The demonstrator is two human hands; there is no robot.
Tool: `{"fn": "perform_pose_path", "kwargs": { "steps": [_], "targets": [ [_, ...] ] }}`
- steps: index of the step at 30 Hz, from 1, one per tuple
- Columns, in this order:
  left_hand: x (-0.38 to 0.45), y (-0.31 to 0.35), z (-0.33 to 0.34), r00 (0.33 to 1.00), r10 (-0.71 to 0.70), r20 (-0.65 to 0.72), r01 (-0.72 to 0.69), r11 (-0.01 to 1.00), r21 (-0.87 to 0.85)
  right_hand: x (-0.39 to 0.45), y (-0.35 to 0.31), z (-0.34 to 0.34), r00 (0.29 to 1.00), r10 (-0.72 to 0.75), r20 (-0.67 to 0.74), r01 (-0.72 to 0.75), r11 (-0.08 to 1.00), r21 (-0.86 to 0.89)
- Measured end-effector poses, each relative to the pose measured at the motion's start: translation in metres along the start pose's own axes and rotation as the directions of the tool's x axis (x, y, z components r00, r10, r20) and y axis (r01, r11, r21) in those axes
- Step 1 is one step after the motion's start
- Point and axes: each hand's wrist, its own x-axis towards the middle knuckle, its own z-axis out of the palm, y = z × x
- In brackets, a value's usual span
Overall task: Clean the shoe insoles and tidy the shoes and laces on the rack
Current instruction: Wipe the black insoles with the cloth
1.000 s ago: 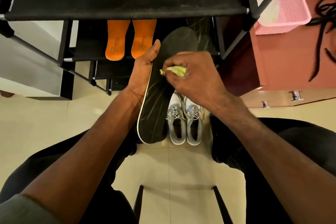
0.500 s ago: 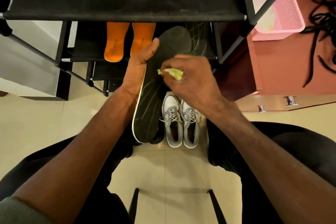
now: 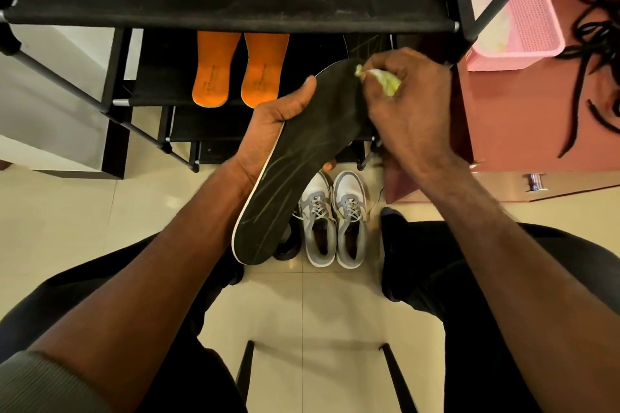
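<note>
While left hand [image 3: 268, 131] grips black insole [image 3: 295, 164], right hand [image 3: 406, 100], pinching yellow-green cloth [image 3: 385, 80], moved up to toe end.

The person wears a grey ribbed sleeve [image 3: 50, 382] pushed up one bare forearm, and black trousers [image 3: 436, 265].

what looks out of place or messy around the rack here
The black laces lie in a loose tangle on the reddish surface right of the rack, not on it. The grey shoes stand on the floor, laces trailing.
</note>
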Motion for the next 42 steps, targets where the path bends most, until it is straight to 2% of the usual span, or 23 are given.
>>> {"fn": "perform_pose_path", "kwargs": {
  "steps": [3, 5, 7, 9, 12, 13, 16, 18, 20, 22, 24, 27, 32, 34, 38, 40, 42],
  "targets": [
    [-0.001, 0.001, 0.000, 0.996, -0.012, 0.086, 0.018, 0.998, -0.066, -0.020, -0.015, 0.015, 0.981, -0.119, 0.154, 0.109, 0.991, 0.072],
    [0.002, -0.001, -0.002, 0.996, -0.019, 0.086, 0.024, 0.998, -0.064, -0.028, -0.021, 0.021, 0.968, -0.177, 0.178, 0.163, 0.983, 0.090],
    [0.006, -0.003, -0.005, 0.997, -0.010, 0.077, 0.011, 1.000, -0.005, -0.022, -0.017, 0.017, 0.987, -0.118, 0.106, 0.115, 0.993, 0.037],
    [0.005, -0.006, -0.004, 0.999, -0.011, 0.041, 0.010, 0.999, 0.033, -0.007, -0.008, 0.007, 1.000, -0.002, -0.011, 0.002, 1.000, -0.025],
    [0.005, -0.008, -0.002, 1.000, -0.021, 0.013, 0.020, 0.999, 0.051, 0.002, 0.001, -0.002, 0.991, 0.082, -0.104, -0.085, 0.996, -0.023],
    [0.004, -0.008, -0.001, 1.000, -0.021, 0.020, 0.020, 0.999, 0.035, -0.002, -0.003, 0.001, 0.996, 0.045, -0.081, -0.047, 0.999, -0.026],
    [0.006, -0.008, -0.001, 0.998, -0.034, 0.060, 0.039, 0.996, -0.075, -0.026, -0.022, 0.017, 0.981, -0.159, 0.109, 0.154, 0.987, 0.052],
    [0.007, -0.007, -0.002, 0.996, -0.021, 0.082, 0.031, 0.992, -0.119, -0.027, -0.025, 0.020, 0.968, -0.209, 0.139, 0.200, 0.977, 0.074],
    [0.007, -0.004, -0.003, 0.998, -0.002, 0.056, 0.004, 0.999, -0.039, -0.014, -0.017, 0.013, 0.988, -0.137, 0.072, 0.136, 0.990, 0.023],
    [0.005, 0.000, -0.001, 0.999, 0.028, -0.033, -0.026, 0.998, 0.062, -0.003, -0.007, 0.003, 0.999, -0.047, 0.012, 0.047, 0.998, -0.046],
    [0.004, 0.001, 0.000, 0.994, 0.050, -0.097, -0.040, 0.994, 0.097, -0.001, -0.001, 0.001, 1.000, 0.007, 0.015, -0.006, 0.999, -0.050],
    [0.004, 0.001, 0.000, 0.983, 0.085, -0.162, -0.072, 0.994, 0.084, -0.011, -0.005, 0.008, 0.998, 0.012, 0.060, -0.008, 0.998, -0.057],
    [0.005, 0.003, -0.003, 0.988, 0.072, -0.133, -0.080, 0.995, -0.058, -0.029, -0.021, 0.023, 0.977, -0.119, 0.180, 0.114, 0.993, 0.037],
    [0.004, 0.000, -0.002, 0.993, 0.046, -0.110, -0.046, 0.999, 0.003, -0.025, -0.017, 0.020, 0.986, -0.079, 0.144, 0.081, 0.997, -0.006],
    [0.003, 0.002, -0.002, 0.993, 0.041, -0.113, -0.027, 0.992, 0.126, -0.004, 0.001, 0.006, 0.999, 0.031, -0.032, -0.033, 0.996, -0.081],
    [0.001, 0.003, 0.002, 0.996, 0.041, -0.076, -0.030, 0.989, 0.143, -0.001, 0.007, 0.004, 0.995, 0.064, -0.070, -0.073, 0.988, -0.137],
    [0.002, 0.006, 0.001, 0.998, 0.033, -0.044, -0.028, 0.993, 0.112, -0.001, 0.009, 0.005, 0.989, 0.125, -0.077, -0.132, 0.987, -0.096]
  ]
}}
